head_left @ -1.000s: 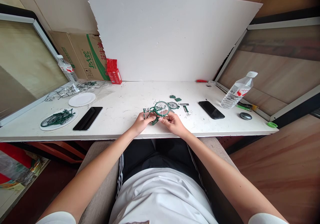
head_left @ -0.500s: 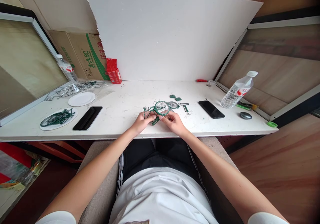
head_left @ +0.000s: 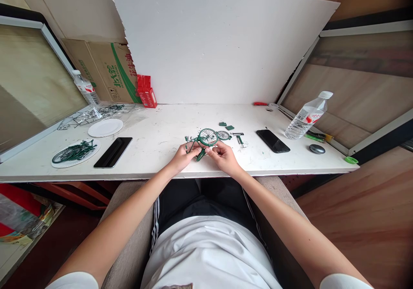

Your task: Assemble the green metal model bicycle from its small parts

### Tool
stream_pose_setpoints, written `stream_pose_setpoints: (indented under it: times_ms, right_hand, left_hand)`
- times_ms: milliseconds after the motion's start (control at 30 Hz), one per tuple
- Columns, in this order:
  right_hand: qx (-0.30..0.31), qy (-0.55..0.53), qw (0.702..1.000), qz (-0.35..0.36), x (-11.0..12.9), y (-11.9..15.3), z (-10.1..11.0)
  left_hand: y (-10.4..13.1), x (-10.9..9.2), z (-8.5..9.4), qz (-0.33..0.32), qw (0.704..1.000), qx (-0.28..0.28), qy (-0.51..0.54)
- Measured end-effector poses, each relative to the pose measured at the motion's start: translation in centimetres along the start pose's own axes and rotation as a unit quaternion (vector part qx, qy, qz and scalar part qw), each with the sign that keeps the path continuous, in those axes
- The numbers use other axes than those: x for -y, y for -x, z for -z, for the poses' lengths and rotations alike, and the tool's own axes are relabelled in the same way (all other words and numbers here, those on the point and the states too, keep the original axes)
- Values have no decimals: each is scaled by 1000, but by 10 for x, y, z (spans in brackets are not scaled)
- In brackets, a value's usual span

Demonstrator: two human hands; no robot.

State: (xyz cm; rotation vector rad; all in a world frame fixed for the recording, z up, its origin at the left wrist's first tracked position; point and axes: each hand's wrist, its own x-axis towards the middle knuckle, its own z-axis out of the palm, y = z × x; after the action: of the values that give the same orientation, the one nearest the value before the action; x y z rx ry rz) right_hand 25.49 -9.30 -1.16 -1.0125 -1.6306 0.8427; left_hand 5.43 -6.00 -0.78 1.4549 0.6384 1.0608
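Between my two hands, just above the front of the table, is a small green model bicycle (head_left: pixel 208 137) with a spoked wheel on its far side. My left hand (head_left: pixel 183 157) is closed on its left end, thumb pressed against the frame. The fingers of my right hand (head_left: pixel 225 156) pinch its lower right part; the exact spot is hidden behind the fingers. Just past the right hand a loose spoked wheel (head_left: pixel 223 135) lies on the table. Two small flat green pieces (head_left: pixel 229 128) and a few thin dark parts (head_left: pixel 240 141) lie close by.
To the left are a paper plate (head_left: pixel 97 151) of green parts, a tablet-like black phone (head_left: pixel 113 153) and another white plate (head_left: pixel 105 128). On the right stand a second phone (head_left: pixel 272 141), a water bottle (head_left: pixel 309 116) and a computer mouse (head_left: pixel 317 149). A white board (head_left: pixel 226 43) rises behind.
The model bicycle's wheel has tilted and shifted slightly to the left and up in my hands. Both hands keep nearly the same place and grip.
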Motion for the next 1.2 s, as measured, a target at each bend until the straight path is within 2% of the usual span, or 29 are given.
stream_pose_setpoints:
  times_ms: [300,533,1067,1200]
  right_hand:
    - [-21,47,998,25,-5,0,-2]
    - [0,37,999,26,-4,1,-4]
    - [44,7,998,49,-2,1,-5]
    - [32,47,997,47,-6,2,-5]
  left_hand:
    - [-1,1,2,-5,1000,6,13]
    - [0,-3,3,2,999,28,28]
    - [0,-2,2,2,1000,19,24]
    - [0,-1,3,2,1000,18,26]
